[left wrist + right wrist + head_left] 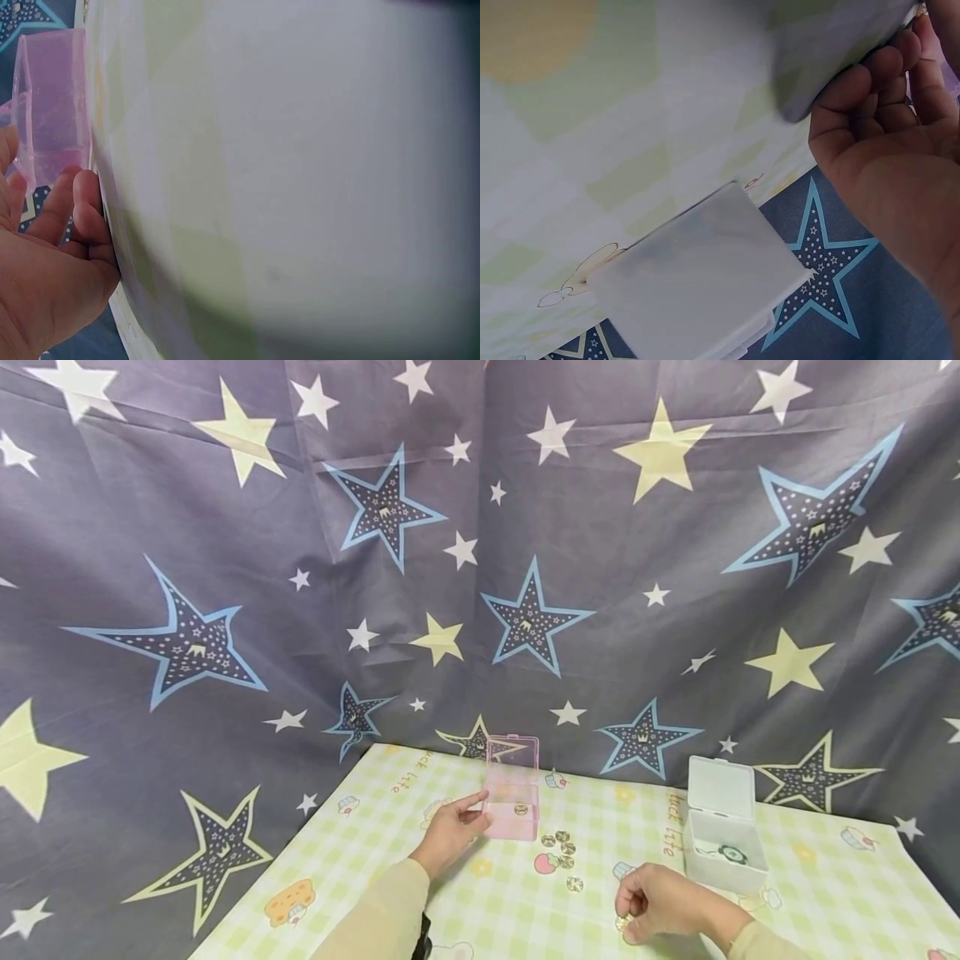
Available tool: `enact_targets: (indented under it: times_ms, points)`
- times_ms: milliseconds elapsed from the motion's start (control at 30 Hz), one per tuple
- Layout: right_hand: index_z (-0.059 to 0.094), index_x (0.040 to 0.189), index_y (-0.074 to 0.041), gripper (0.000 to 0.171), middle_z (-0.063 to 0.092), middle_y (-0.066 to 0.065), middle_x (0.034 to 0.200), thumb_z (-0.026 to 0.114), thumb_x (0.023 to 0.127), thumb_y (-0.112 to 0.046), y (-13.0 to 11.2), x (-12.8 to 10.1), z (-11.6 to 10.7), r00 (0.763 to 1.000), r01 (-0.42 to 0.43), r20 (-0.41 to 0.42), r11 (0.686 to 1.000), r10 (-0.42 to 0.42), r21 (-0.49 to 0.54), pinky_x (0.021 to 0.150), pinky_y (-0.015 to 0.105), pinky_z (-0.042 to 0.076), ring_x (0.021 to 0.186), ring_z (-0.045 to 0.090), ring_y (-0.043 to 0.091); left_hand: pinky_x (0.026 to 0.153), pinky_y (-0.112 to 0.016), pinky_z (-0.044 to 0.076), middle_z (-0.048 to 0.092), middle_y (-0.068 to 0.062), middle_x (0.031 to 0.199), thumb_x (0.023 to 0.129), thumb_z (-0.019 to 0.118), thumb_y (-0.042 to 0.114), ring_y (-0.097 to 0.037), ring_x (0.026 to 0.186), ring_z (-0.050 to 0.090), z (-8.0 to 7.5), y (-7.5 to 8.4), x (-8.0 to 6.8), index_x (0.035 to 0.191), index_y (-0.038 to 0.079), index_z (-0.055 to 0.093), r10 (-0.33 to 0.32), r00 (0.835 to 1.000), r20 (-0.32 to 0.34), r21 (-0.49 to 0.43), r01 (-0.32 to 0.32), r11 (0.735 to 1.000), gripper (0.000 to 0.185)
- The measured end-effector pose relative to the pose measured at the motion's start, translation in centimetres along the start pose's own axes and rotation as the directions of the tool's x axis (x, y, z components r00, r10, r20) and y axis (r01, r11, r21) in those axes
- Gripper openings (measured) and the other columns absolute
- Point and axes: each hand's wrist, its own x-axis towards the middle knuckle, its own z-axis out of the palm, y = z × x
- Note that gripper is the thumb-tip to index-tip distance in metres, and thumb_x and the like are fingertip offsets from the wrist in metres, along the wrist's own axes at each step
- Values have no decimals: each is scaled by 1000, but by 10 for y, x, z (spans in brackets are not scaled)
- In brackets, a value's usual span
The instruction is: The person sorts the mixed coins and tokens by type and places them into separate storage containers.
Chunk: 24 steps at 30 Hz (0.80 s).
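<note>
The left hand [450, 832] rests on the checked tablecloth [360, 852], fingers relaxed and outstretched, its fingertip touching the left side of the open pink box [512, 800], which holds one coin. The right hand [660, 902], near the table's front edge, pinches a gold coin [622, 923]. More coins [562, 852] lie between the hands. An open white box [723, 831] stands just beyond the right hand.

pink box [513, 793]: lid upright, one coin inside | gold coins [562, 850]: loose on cloth, just right

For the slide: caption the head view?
Left hand touches open pink plastic box; right hand pinches gold coin.
</note>
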Motion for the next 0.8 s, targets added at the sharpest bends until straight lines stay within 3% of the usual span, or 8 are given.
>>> enact_targets:
  times_ms: [400,533,800]
  points:
    - [68,87,-5,22,57,-12,75,89,79,-6,4,-4,3,999,51,-17,997,-51,60,62,19,42,68,50,-3,94,-41,64,74,-21,132,103,72,21,-36,125,70,0,0,1,154,9,58,9,1000,0,-12,-9,1000,54]
    - [67,89,-2,18,61,-10,75,84,86,-6,7,-4,4,998,56,-21,989,-54,135,62,19,44,68,52,-2,94,-40,64,74,-21,131,103,72,20,-36,125,70,-1,2,0,154,8,58,12,1000,-2,-15,-12,1000,54]
    - [74,101,5,9,75,14,84,71,98,-4,15,-6,3,998,57,-6,960,-57,273,69,19,50,73,59,-1,90,-37,64,74,-20,132,102,73,22,-35,125,70,0,-1,0,153,10,59,1,1000,-6,-16,-2,1000,54]
